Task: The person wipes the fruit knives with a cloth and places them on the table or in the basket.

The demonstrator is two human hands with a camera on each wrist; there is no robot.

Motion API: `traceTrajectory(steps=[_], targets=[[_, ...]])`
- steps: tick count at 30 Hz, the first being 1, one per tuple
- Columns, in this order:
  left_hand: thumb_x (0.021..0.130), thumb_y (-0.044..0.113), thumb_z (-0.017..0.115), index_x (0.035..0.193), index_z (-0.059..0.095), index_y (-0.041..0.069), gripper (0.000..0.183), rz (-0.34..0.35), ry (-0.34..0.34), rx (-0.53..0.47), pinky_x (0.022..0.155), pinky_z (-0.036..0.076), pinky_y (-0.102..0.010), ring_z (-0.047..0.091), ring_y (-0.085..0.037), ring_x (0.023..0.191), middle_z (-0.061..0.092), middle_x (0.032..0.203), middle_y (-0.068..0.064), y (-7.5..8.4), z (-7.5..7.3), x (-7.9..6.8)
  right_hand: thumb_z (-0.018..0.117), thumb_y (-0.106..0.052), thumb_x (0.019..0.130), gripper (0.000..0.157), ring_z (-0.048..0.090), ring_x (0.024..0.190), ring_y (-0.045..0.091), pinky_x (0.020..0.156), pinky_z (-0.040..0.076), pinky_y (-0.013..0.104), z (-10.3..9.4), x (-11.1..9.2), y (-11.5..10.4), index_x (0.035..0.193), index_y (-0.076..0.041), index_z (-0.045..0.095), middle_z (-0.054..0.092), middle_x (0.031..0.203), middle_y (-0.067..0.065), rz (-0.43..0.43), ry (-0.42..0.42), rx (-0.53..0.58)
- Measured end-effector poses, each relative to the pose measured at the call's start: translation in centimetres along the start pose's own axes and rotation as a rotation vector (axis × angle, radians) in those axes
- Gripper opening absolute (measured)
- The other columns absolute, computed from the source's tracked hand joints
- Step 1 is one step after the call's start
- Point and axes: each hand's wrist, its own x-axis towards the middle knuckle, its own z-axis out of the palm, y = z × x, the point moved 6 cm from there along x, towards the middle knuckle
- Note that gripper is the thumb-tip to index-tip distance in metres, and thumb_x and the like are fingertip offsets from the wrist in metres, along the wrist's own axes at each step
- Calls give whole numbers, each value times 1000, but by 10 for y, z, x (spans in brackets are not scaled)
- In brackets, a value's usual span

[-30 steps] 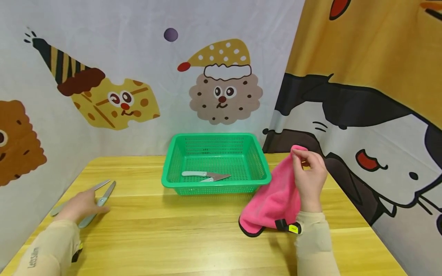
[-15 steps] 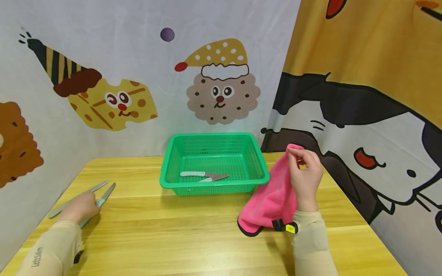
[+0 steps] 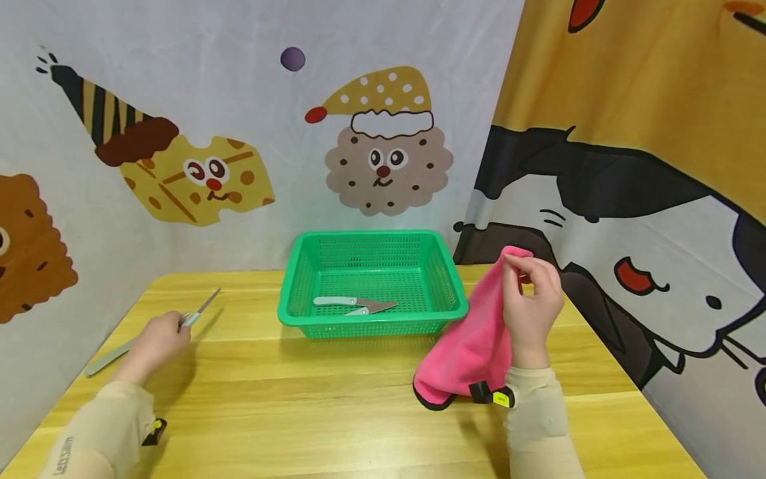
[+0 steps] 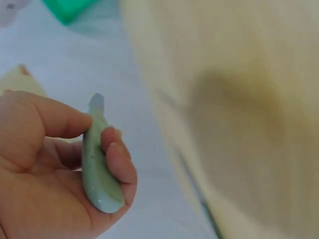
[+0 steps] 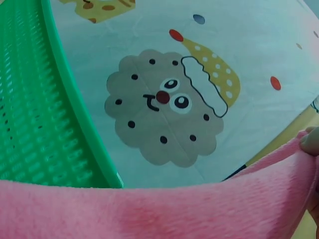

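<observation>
My left hand [image 3: 157, 344] grips a knife [image 3: 190, 320] by its pale green handle, lifted above the left of the table, blade pointing away. The left wrist view shows thumb and fingers curled round that handle [image 4: 99, 169]. A second knife [image 3: 110, 358] lies on the table beneath the left hand, partly hidden by it. On the right, my right hand [image 3: 534, 309] pinches a pink cloth [image 3: 469, 346] with black edging by its upper part. The cloth hangs beside the basket, its lower corner near the tabletop. Pink fabric [image 5: 159, 211] fills the bottom of the right wrist view.
A green perforated basket [image 3: 374, 319] stands at the back middle of the wooden table [image 3: 311, 412]. Inside lie a knife with a whitish handle [image 3: 335, 301] and another partly hidden by the front rim. Cartoon-printed fabric [image 3: 239, 80] hangs closely behind and on both sides.
My left hand has taken hold of the nearer knife and raised it off the table, moving slightly right and away. The right hand keeps pinching the cloth, almost unmoved.
</observation>
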Motion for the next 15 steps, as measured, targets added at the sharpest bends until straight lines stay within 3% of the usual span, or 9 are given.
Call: traceTrajectory(steps=[4, 9, 15], targets=[[105, 11, 35, 125, 45, -22, 40, 44, 92, -58, 49, 37, -34, 43, -21, 57, 52, 76, -12, 38, -10, 1, 69, 12, 84, 12, 53, 92, 5, 75, 45, 20, -2, 1, -9, 96, 12, 73, 64, 93, 28, -31, 46, 34], [108, 14, 38, 121, 53, -14, 35, 127, 199, -122, 55, 40, -36, 50, -24, 68, 58, 88, -16, 88, -19, -3, 69, 15, 83, 12, 53, 92, 7, 78, 47, 19, -3, 0, -19, 94, 12, 72, 62, 91, 30, -64, 81, 67], [109, 19, 38, 111, 58, -5, 31, 186, 141, -329, 55, 42, -31, 50, -21, 68, 57, 82, -12, 135, -9, -3, 70, 20, 79, 15, 56, 90, 14, 81, 49, 18, 5, -6, -32, 92, 12, 72, 61, 89, 29, -138, 55, 84]])
